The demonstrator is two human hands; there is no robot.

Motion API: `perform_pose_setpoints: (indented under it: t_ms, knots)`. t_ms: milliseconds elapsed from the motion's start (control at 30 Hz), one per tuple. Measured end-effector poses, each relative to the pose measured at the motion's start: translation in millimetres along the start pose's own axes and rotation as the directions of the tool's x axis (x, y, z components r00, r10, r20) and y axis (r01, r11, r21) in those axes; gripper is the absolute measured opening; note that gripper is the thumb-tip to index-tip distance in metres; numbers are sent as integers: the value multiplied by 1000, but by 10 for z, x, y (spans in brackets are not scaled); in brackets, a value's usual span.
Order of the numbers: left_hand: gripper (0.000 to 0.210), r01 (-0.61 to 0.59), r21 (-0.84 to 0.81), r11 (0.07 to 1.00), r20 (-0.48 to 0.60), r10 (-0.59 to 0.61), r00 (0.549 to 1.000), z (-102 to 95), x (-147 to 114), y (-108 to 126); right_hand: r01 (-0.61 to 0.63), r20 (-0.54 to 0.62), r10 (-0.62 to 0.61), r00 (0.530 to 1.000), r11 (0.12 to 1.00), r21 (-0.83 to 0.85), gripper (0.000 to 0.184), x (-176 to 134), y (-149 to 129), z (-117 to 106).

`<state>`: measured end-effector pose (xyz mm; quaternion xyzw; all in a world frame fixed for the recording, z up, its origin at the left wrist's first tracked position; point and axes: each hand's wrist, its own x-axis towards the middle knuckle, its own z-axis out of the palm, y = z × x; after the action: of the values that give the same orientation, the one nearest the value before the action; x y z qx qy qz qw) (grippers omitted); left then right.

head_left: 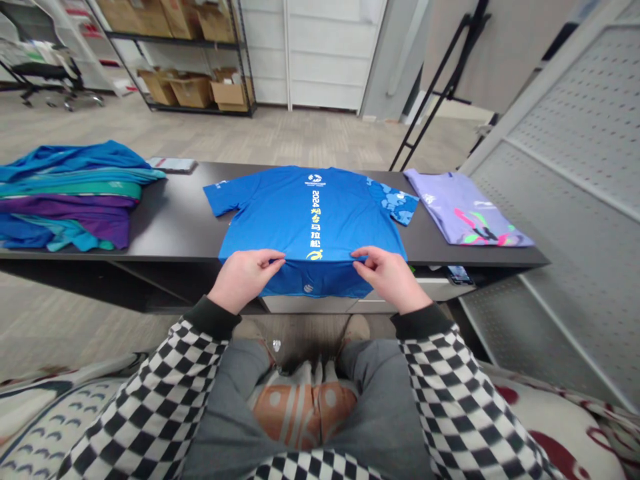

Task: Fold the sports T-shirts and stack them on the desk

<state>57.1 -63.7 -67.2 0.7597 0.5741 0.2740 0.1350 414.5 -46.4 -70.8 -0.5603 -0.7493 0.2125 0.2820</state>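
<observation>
A blue T-shirt (pixel 280 213) lies spread out on the dark table, collar toward the far edge and sleeves out to both sides. White and yellow lettering runs down its middle, and the right-hand sleeve is patterned. Its lower part hangs over the table's front edge. My left hand (pixel 246 275) pinches the fabric between thumb and fingers left of the lettering. Level with it on the other side, my right hand (pixel 387 273) pinches the same shirt. Between the two hands the cloth is drawn into a straight crease.
On the table (pixel 175 220), a pile of blue, teal and purple clothes (pixel 70 197) sits at the left, near a flat white box (pixel 173 165). A folded lilac T-shirt (pixel 465 207) lies at the right. A phone (pixel 459 275) rests below the tabletop. Behind stands a shelf with cardboard boxes (pixel 190 90).
</observation>
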Motion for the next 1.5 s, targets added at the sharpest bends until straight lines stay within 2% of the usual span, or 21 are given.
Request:
perform_pose_setpoints:
  t_ms: [200,400,600,800,967,1033,1100,1133,1167,1200,1233,1300,1333,1367,1433,1500]
  knots:
    - [41,50,17,999,-18,-50,999,-104,-31,-198,-32,-5,32,999,999,-28,30,-14,197,-236]
    - [43,121,15,993,43,-122,992,-377,-34,-360,-76,16,77,997,996,-56,40,-15,320,-455]
    - [45,183,33,983,59,-184,981,-575,-6,-559,-154,23,157,987,982,-105,36,-43,418,-649]
    - [49,256,63,965,107,-261,959,-752,-8,-646,-286,-69,278,958,942,-175,48,-68,520,-759]
    - [42,373,98,923,84,-381,921,-855,-45,-684,-306,-73,297,952,937,-172,52,-93,518,-789]
    - [40,399,30,916,27,-400,916,-804,-46,-639,-286,-112,274,955,951,-115,52,-88,448,-741]
    - [39,417,-219,882,-86,-443,892,-689,-12,-492,-244,-228,256,939,966,83,54,-45,308,-620]
    - [40,396,-418,818,-127,-484,866,-613,21,-378,-202,-291,268,918,950,239,56,-4,210,-535]
    - [42,342,-633,695,-130,-530,838,-531,66,-241,-145,-328,295,897,900,412,57,48,95,-437]
    - [44,265,-816,513,-86,-562,823,-446,120,-92,-85,-328,326,887,812,578,56,110,-31,-335]
    - [48,194,-933,304,-8,-556,831,-362,179,59,-37,-290,347,892,697,716,54,177,-160,-233]
    - [54,117,-992,-55,129,-487,864,-207,293,318,-17,-155,347,925,445,896,49,313,-390,-52]
    - [58,112,-978,-174,180,-453,873,-142,339,406,-35,-86,347,934,328,944,47,373,-474,20]
    - [62,116,-960,-255,222,-437,872,-87,374,458,-61,-23,356,934,225,972,47,424,-530,78]
    - [73,131,-928,-349,286,-444,849,-17,408,458,-114,77,391,917,73,991,54,491,-550,146]
    - [83,119,-908,-401,315,-469,825,-7,400,356,-144,131,419,899,0,990,65,512,-467,154]
